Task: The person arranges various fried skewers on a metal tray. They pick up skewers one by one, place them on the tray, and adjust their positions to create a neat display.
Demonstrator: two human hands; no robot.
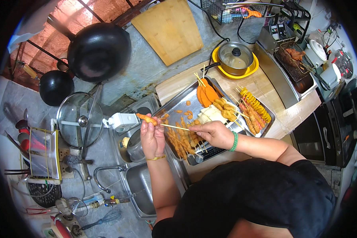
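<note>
My left hand pinches a browned piece of fried food at the tip of a bamboo skewer. The skewer's other end is between the fingers of my right hand. Below both hands lies a large metal tray. Its near side holds several fried skewers, partly hidden by my right hand. Loose fried bits are scattered on the bare metal. Orange oval slices on sticks, pale flat slices and golden skewered pieces fill the far right part.
A smaller tray holds spiral and long fried skewers. Behind it, a lidded pot sits in a yellow basin. A fryer with a basket stands right. The sink and faucet are left.
</note>
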